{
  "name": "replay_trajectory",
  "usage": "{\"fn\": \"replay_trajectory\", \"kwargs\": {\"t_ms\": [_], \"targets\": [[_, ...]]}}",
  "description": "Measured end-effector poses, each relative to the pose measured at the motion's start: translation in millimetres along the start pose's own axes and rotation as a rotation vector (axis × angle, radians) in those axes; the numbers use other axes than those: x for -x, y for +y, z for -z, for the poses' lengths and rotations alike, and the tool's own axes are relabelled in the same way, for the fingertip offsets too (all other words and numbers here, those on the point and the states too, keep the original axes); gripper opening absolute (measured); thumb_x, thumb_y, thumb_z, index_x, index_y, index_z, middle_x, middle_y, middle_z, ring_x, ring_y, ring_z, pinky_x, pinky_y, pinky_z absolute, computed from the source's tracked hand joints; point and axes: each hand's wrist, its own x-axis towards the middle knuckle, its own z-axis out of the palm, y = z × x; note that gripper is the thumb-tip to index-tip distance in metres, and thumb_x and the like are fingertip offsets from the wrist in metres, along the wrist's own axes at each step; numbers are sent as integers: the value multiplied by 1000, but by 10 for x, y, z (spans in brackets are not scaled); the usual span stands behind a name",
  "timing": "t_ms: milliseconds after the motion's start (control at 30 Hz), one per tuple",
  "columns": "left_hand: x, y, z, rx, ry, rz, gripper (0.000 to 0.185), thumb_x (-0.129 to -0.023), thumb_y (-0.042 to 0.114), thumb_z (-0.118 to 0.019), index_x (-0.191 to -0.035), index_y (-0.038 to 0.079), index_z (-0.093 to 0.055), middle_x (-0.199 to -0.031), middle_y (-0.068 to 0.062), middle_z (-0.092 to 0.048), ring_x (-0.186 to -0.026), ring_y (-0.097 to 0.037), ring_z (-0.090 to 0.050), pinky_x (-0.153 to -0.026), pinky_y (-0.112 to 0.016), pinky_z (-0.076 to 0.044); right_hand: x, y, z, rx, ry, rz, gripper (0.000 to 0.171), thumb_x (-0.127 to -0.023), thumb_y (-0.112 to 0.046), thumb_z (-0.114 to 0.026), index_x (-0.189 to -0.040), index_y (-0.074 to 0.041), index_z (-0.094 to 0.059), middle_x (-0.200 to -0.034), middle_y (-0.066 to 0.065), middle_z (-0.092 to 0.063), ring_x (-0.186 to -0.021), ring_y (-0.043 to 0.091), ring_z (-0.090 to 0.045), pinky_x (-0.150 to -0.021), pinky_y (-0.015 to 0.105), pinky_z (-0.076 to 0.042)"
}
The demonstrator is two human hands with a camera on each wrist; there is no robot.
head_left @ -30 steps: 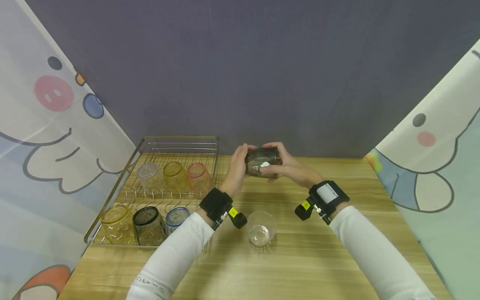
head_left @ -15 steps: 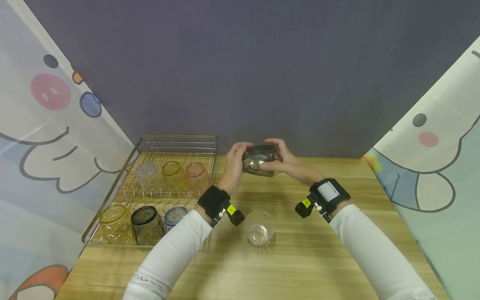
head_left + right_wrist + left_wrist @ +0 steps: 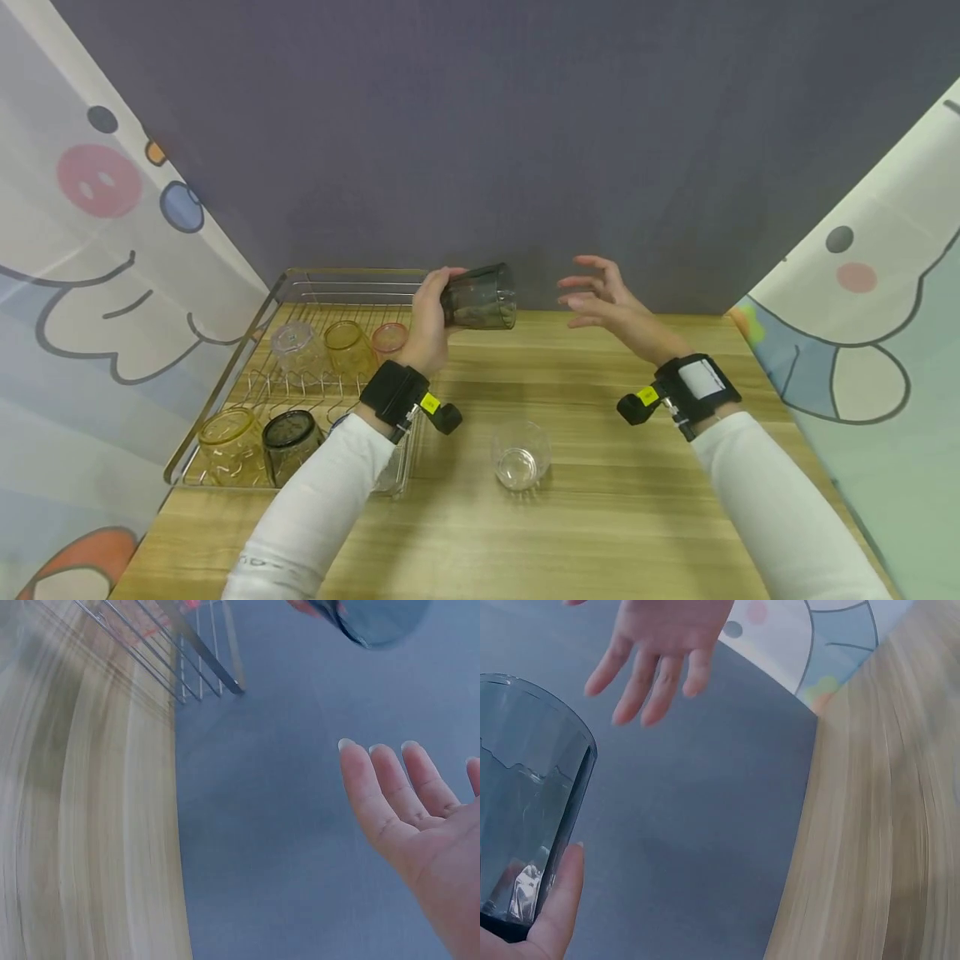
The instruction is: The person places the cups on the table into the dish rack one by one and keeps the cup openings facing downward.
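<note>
A dark grey, see-through drinking glass (image 3: 480,298) lies tilted on its side in the air, its mouth facing right. My left hand (image 3: 430,327) grips it round the base end. In the left wrist view the thumb lies along the wall of the glass (image 3: 525,795). Apart from the glass, to its right, my right hand (image 3: 611,307) is held up with nothing in it. Its fingers (image 3: 390,784) are spread and slightly bent in the right wrist view. Below and between the hands, a clear glass (image 3: 521,457) stands on the wooden table (image 3: 592,508).
At the left stands a wire drying rack (image 3: 217,400) with several coloured glasses upside down, among them a yellow one (image 3: 232,450), a dark one (image 3: 291,446) and a pink one (image 3: 390,340). My left forearm covers part of it. A grey panel (image 3: 525,150) rises behind the table.
Both hands were on the dark glass. The right hand has let go and moved right; the left hand has carried the glass left, turning its mouth to the right.
</note>
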Motion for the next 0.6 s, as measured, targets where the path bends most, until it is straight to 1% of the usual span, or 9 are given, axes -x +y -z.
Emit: {"fn": "replay_trajectory", "kwargs": {"t_ms": [133, 267, 367, 467, 500, 600], "targets": [[6, 19, 103, 24, -1, -15, 41, -108, 34, -32, -126, 5, -55, -106, 2, -57, -83, -9, -60, -70, -24, -54, 78, 8, 99, -19, 15, 27, 62, -104, -21, -48, -152, -24, -10, -153, 22, -26, -127, 16, -49, -99, 33, -51], [14, 52, 210, 18, 33, -16, 35, -109, 34, -32, -118, 13, -58, -108, 4, -55, -88, -9, -58, -73, -24, -52, 126, 12, 168, -34, 42, 53, 58, -104, -22, -47, -151, -23, -14, -150, 22, -29, -129, 24, -47, -96, 31, -52], [23, 87, 289, -18, 58, -11, 34, -108, 36, -32, -116, 16, -58, -111, 4, -53, -93, -11, -56, -77, -27, -51, 145, 13, 202, -42, 73, 75, 54, -104, -23, -47, -149, -23, -17, -146, 17, -35, -128, 26, -48, -95, 29, -52], [28, 125, 358, -80, 64, -6, 35, -108, 39, -30, -116, 20, -58, -113, 4, -52, -95, -13, -55, -78, -30, -51, 163, 14, 227, -69, 105, 104, 52, -104, -23, -46, -149, -21, -19, -141, 12, -41, -124, 21, -51, -93, 28, -52], [23, 136, 377, -89, 67, -4, 35, -108, 39, -30, -115, 20, -58, -113, 4, -52, -95, -13, -55, -77, -30, -51, 169, 13, 233, -79, 115, 114, 51, -105, -23, -46, -148, -20, -20, -140, 11, -43, -122, 20, -52, -92, 27, -52], [5, 185, 422, -74, 66, -17, 32, -108, 39, -31, -112, 22, -59, -111, 3, -52, -91, -13, -55, -73, -28, -52, 175, 6, 248, -118, 157, 136, 48, -105, -23, -46, -146, -18, -23, -134, 7, -47, -118, 18, -55, -92, 27, -52]]}}
